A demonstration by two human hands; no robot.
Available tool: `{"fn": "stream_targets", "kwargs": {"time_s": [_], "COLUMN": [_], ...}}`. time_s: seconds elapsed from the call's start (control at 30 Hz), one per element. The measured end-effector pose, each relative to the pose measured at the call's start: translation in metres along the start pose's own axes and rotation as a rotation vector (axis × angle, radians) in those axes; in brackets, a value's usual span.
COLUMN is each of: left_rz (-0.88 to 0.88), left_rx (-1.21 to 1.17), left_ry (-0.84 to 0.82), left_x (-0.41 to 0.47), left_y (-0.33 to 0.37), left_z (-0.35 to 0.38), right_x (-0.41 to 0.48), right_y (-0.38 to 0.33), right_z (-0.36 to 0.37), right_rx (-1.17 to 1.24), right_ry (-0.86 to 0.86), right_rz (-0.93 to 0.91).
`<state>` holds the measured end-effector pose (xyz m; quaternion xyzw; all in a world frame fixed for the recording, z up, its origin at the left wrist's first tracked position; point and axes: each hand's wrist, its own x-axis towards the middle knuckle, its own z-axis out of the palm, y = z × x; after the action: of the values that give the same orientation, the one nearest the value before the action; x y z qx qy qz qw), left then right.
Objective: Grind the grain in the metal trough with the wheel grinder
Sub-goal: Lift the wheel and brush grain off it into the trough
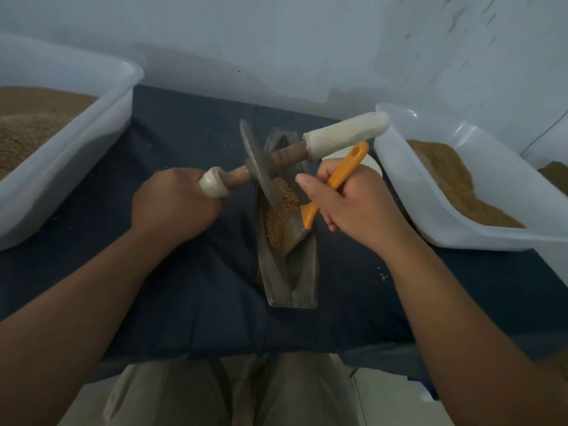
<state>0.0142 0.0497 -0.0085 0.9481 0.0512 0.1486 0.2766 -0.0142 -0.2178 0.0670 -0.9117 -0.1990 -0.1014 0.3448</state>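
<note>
A single head-worn view looks forward and steeply down, close over the table [190, 287], with both forearms reaching in from the near edge toward the far wall [276, 41].

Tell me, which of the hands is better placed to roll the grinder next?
Left: the left hand grips the grinder by its handle, while the right hand holds an orange scraper in the trough.

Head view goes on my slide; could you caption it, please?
Left hand grips wheel grinder; right hand holds scraper against grain in trough.
</note>
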Motion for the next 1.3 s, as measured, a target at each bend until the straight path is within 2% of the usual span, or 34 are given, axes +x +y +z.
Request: {"fn": "stream_targets", "kwargs": {"time_s": [0.07, 0.17, 0.27, 0.37, 0.5, 0.63, 0.77, 0.83, 0.9, 1.0, 1.07, 1.13, 1.23, 1.3], "left_rz": [0.004, 0.002, 0.003, 0.003, 0.008, 0.009, 0.020, 0.024, 0.032, 0.039, 0.039, 0.040, 0.039, 0.035], "left_rx": [0.006, 0.004, -0.008, 0.006, 0.023, 0.019, -0.004, 0.002, 0.011, 0.041, 0.039, 0.030, 0.016, 0.019], "left_ry": [0.004, 0.010, 0.012, 0.025, 0.045, 0.039, 0.047, 0.048, 0.043, 0.041, 0.044, 0.043, 0.040, 0.044], "left_x": [-0.001, -0.002, -0.002, -0.001, 0.000, 0.000, -0.001, -0.003, -0.003, -0.004, -0.004, -0.004, -0.004, -0.003], "left_y": [0.001, 0.002, 0.003, 0.001, 0.000, 0.000, -0.002, -0.002, -0.001, 0.001, 0.002, 0.002, 0.002, 0.002], "left_z": [0.000, -0.001, 0.000, 0.002, 0.004, 0.004, 0.005, 0.004, 0.004, 0.003, 0.003, 0.002, 0.001, 0.001], "right_x": [0.001, 0.000, 0.003, 0.003, -0.001, 0.000, -0.003, -0.005, -0.007, -0.008, -0.009, -0.009, -0.012, -0.015], "right_y": [0.001, 0.002, 0.006, 0.007, 0.008, 0.011, 0.012, 0.012, 0.014, 0.014, 0.013, 0.010, 0.007, 0.006], "right_z": [-0.005, -0.006, -0.001, -0.002, -0.003, -0.003, -0.011, -0.013, -0.010, -0.010, -0.014, -0.014, -0.008, -0.012], "right_rx": [0.132, 0.165, -0.048, -0.008, 0.215, 0.013, 0.151, 0.234, 0.199, 0.103, 0.150, 0.192, 0.124, 0.117], "right_ry": [0.016, -0.148, -0.042, 0.038, -0.105, -0.033, 0.025, -0.052, -0.112, 0.030, 0.095, 0.047, -0.049, -0.005], "right_rz": [0.023, 0.069, -0.022, -0.051, 0.043, -0.013, 0.024, 0.050, 0.043, 0.039, 0.039, 0.044, 0.032, 0.037]}}
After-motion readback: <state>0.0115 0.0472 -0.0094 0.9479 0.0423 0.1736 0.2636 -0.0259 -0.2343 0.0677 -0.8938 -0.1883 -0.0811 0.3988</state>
